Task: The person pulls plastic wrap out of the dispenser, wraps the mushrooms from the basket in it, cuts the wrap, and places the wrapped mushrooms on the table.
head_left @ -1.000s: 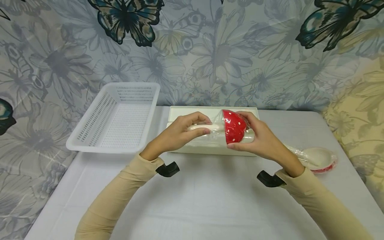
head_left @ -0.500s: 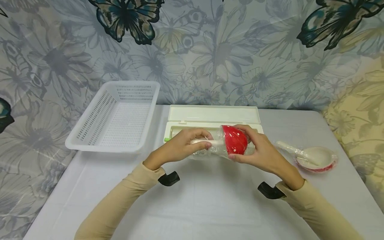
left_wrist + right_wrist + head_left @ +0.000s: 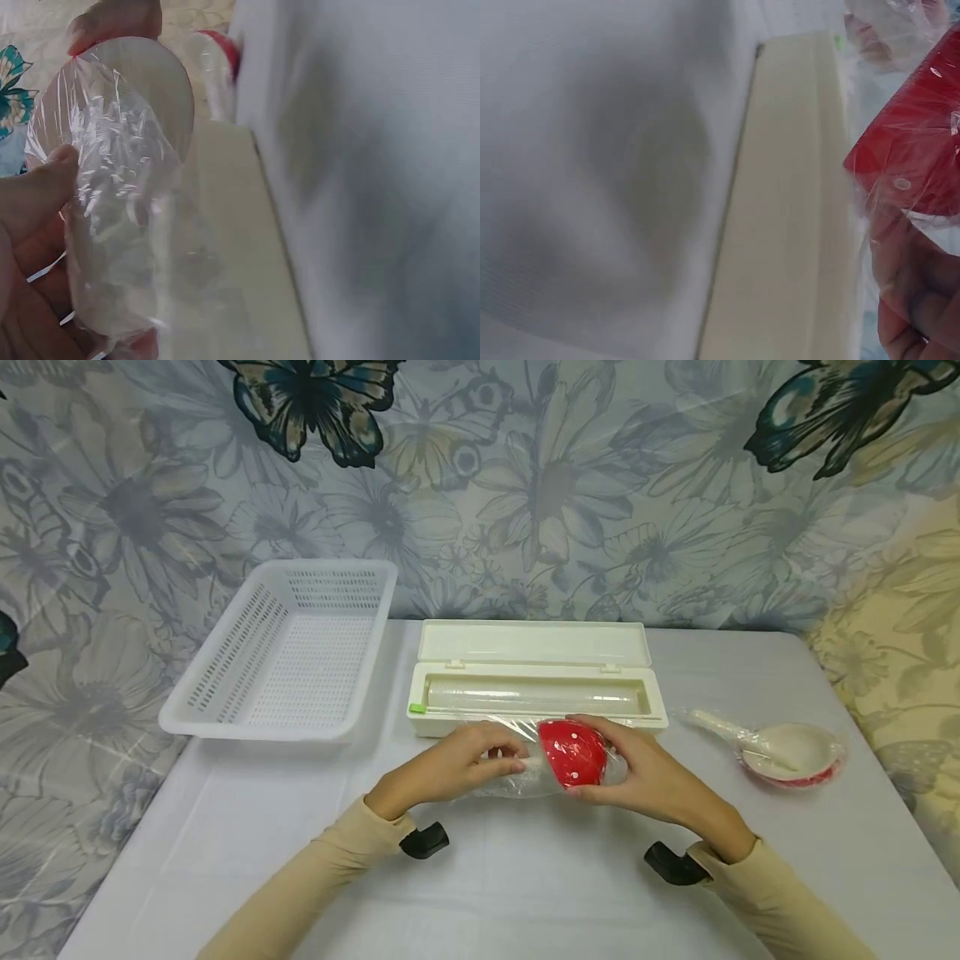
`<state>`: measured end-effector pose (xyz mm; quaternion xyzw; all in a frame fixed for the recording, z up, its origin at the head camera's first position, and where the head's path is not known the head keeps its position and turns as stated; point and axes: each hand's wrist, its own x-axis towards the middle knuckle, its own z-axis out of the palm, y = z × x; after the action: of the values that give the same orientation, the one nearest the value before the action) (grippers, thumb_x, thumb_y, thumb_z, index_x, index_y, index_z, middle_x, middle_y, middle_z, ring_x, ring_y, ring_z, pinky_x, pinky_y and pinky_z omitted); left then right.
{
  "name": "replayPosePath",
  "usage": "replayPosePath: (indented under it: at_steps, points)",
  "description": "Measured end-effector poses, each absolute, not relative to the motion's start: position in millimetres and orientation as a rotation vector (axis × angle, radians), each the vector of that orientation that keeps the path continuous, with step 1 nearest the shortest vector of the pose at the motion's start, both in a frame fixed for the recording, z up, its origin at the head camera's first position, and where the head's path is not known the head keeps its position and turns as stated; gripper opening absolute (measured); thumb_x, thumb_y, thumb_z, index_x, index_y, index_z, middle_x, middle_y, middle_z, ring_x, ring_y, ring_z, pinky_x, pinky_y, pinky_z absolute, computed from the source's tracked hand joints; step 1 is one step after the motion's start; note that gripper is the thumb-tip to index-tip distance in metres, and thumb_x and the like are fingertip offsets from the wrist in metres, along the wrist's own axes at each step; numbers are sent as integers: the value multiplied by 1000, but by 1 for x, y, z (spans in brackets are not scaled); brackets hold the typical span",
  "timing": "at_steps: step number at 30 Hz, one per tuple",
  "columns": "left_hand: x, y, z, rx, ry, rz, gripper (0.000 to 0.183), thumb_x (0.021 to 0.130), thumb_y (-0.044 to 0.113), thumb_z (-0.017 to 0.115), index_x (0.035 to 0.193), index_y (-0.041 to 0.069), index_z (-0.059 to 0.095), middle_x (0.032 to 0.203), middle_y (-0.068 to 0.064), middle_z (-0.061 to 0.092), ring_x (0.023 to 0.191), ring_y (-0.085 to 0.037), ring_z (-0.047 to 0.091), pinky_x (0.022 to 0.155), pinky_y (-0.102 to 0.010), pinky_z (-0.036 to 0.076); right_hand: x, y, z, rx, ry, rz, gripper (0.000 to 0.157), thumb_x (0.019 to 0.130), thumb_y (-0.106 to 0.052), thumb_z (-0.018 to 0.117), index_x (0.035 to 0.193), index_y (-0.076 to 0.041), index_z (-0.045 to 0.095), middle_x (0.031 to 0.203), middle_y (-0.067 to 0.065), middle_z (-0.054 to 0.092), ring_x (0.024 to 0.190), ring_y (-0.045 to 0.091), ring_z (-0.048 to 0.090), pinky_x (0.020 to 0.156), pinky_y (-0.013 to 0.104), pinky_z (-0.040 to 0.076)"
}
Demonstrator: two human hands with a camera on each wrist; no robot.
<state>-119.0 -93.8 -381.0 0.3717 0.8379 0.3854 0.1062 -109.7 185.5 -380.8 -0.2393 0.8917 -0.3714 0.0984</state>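
Just in front of the film box, both hands hold a ladle with a red, white-dotted bowl, wrapped in clear plastic film. My left hand grips its handle, fingers curled round it under the film. At the other end, my right hand holds the bowl between thumb and fingers. The left wrist view shows the bowl's pale inner side beneath crinkled film. Behind the hands stands the white film dispenser box, lid raised, a roll of clear film lying inside.
To the left sits a white perforated basket. A second film-wrapped ladle, pale inside with a red rim, lies on the white-covered table at the right. A patterned cloth hangs behind the table.
Both hands have come down toward me with the wrapped ladle, from over the box to in front of it. The box and its roll are now uncovered to view.
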Motion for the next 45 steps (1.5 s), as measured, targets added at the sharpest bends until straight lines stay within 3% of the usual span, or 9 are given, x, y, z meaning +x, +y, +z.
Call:
replayPosePath:
  at_steps: [3,6,11,15,21,28,34,41,45]
  points:
    - [-118,-92,-391,1136,2481,1071,16,97,22,64,107,11,71,89,4,68,84,-7,56,75,-19,48,-108,187,-390,-731,2610,-1099,82,78,-44,83,146,-20,45,143,7,54,123,31,56,90,52,55]
    - [-117,-92,-401,1127,2519,983,20,96,22,65,111,10,71,93,4,69,88,-8,57,77,-19,48,-106,187,-398,-779,2591,-1108,69,88,-39,74,148,-21,44,145,6,52,127,30,53,91,51,55]
    - [-116,-93,-414,1110,2582,872,22,95,24,66,112,11,71,96,3,69,91,-11,58,81,-21,47,-105,189,-411,-783,2584,-1168,46,101,-27,56,145,-17,45,140,6,55,113,19,62,86,35,56]
    - [-117,-93,-422,1119,2609,826,22,95,25,67,112,12,71,95,5,69,89,-10,57,81,-22,47,-102,192,-419,-696,2589,-1183,42,100,-30,60,135,-12,46,132,10,59,97,14,68,78,26,56]
    - [-116,-93,-431,1109,2596,737,25,95,27,67,114,12,71,97,4,68,87,-8,55,84,-24,47,-96,195,-426,-648,2660,-1123,38,99,-36,61,131,-18,53,129,2,59,99,13,69,82,27,56]
    - [-114,-92,-435,1054,2583,727,25,94,26,69,115,13,69,93,4,64,86,-9,54,84,-26,47,-96,199,-432,-614,2686,-1155,36,101,-24,57,134,-11,52,118,7,65,97,17,68,82,28,57]
    - [-111,-95,-434,993,2564,720,30,93,28,70,120,15,68,100,4,65,94,-10,57,90,-28,48,-94,205,-431,-506,2696,-1112,34,100,-24,60,127,-5,54,110,9,69,93,18,70,80,27,57]
    - [-105,-103,-432,1048,2654,704,29,97,26,65,123,14,68,109,3,70,102,-14,61,95,-32,50,-92,211,-433,-415,2685,-1257,29,99,-13,60,122,2,49,97,13,69,71,11,69,66,22,56]
    - [-104,-112,-432,985,2908,765,18,96,24,66,110,14,71,95,3,70,89,-13,63,81,-29,53,-96,212,-433,-272,2692,-1308,33,100,-15,58,122,5,43,92,16,67,61,10,67,60,23,55]
